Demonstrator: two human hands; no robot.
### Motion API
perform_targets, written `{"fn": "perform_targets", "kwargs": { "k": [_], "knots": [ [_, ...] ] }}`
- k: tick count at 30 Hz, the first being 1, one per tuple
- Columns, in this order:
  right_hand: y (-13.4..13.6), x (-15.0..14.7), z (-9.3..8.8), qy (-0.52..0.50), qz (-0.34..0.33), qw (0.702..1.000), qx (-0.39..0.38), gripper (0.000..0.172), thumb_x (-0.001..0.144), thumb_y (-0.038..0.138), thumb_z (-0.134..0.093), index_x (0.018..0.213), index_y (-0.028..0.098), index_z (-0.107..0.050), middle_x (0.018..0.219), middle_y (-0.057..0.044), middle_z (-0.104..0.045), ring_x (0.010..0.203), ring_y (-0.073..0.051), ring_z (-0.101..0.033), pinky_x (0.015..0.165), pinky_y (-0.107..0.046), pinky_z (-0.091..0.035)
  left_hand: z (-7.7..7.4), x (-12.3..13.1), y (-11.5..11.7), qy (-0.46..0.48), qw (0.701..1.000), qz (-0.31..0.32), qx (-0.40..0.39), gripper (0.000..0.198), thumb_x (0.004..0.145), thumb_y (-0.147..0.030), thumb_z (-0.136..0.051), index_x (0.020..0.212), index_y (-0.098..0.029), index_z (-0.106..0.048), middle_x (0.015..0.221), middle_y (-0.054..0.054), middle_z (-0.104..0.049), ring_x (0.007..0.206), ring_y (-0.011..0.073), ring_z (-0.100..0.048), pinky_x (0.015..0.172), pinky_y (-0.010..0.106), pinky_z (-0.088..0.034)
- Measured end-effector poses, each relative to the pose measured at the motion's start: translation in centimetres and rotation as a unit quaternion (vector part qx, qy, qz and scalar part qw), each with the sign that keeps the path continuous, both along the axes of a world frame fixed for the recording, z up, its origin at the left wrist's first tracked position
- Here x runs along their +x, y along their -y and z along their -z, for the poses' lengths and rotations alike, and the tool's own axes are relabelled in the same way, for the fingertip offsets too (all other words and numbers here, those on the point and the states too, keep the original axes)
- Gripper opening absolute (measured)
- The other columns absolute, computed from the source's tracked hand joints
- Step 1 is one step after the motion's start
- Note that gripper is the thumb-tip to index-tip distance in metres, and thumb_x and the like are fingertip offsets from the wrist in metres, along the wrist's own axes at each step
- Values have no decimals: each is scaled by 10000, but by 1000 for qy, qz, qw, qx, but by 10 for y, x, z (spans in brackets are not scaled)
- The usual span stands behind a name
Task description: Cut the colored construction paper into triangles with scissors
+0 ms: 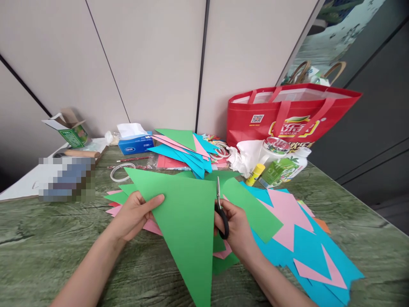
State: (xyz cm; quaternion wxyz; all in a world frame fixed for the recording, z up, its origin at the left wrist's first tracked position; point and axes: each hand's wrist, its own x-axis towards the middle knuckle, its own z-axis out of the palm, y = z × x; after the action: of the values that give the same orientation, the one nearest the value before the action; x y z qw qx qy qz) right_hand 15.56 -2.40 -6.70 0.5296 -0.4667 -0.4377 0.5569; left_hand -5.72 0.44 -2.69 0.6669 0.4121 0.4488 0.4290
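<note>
Triangle of grn paper (183,213) is over table (38,247), L edge pinched in L hand (132,217); R hand (238,228) grips black-handled scissors (220,211), blades at paper's R edge. Yellow glue stick (255,175) & red bag (244,119) sit farther back, R side.

We log a red bag (281,115) at the right rear of the table (28,247), QR code (257,119) on its front. Before it: crumpled tissue (247,155), a lidded jar (277,146), a small green carton (277,172). Left rear, we note an open box (74,135), flaps up; nearer centre, a blue tissue box (136,146), tissue protruding. Pixelated object (68,179), far left: unidentifiable.
</note>
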Motion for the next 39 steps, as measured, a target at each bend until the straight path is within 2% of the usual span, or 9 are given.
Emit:
{"fn": "perform_targets", "kwargs": {
  "k": [6,9,15,20,23,26,31,35,39],
  "knots": [
    [-1,2,-3,108,65,989,71,210,707,328,-610,838,179,-540,522,33,-562,476,-133,-534,470,-250,-433,5,-4,-9,12,999,-47,-5,110,653,-175,-691,593,-90,-658,526,76,-679,508,195,-646,497,273,-551],
    [-3,5,4,278,111,942,151,243,711,244,-602,936,195,-524,778,-37,-622,740,-207,-586,677,-342,-460,3,-8,-26,31,992,-119,-10,56,647,-120,-688,624,-92,-646,571,76,-694,471,168,-635,454,240,-548],
    [-7,1,18,505,59,834,213,308,620,172,-676,890,182,-528,993,-121,-554,1039,-312,-484,841,-471,-413,-16,-11,-101,49,983,-176,18,70,796,-123,-526,790,-88,-587,589,57,-673,494,134,-637,493,238,-564],
    [-6,-10,20,560,28,807,186,356,572,116,-697,881,161,-526,986,-137,-521,1059,-322,-454,876,-485,-392,-35,9,-169,41,988,-140,57,272,868,-322,-388,959,-117,-542,858,134,-683,756,174,-662,656,265,-552],
    [-7,-12,23,563,38,804,186,323,593,64,-629,879,162,-517,970,-128,-507,1033,-308,-466,844,-465,-417,-35,20,-185,-6,993,-80,81,380,846,-413,-382,908,-80,-556,892,206,-664,826,231,-652,701,327,-534],
    [-7,-11,26,562,46,802,196,347,590,6,-542,892,173,-504,984,-120,-498,1028,-295,-468,820,-436,-431,-26,21,-172,-89,989,-32,109,304,768,-382,-538,811,-86,-591,762,187,-680,700,238,-666,654,344,-529],
    [-6,-5,26,567,10,806,172,457,535,-74,-414,895,192,-508,842,-60,-559,817,-239,-550,669,-327,-445,-15,-3,-113,-243,949,75,185,229,510,-196,-761,715,-143,-672,584,52,-671,591,205,-635,559,256,-483],
    [-5,1,22,572,19,800,180,399,603,-71,-393,865,199,-527,744,-25,-582,689,-199,-561,575,-271,-390,-5,-33,-63,-332,906,135,227,395,458,-93,-745,825,-230,-694,911,65,-696,900,282,-600,806,339,-433],
    [-4,7,9,599,7,770,221,412,576,-77,-405,852,198,-540,724,-15,-577,680,-186,-551,563,-252,-358,10,-46,-32,-549,717,276,328,584,676,-25,-488,1209,-264,-475,1332,72,-440,1222,256,-367,993,421,-264]
  ]
}}
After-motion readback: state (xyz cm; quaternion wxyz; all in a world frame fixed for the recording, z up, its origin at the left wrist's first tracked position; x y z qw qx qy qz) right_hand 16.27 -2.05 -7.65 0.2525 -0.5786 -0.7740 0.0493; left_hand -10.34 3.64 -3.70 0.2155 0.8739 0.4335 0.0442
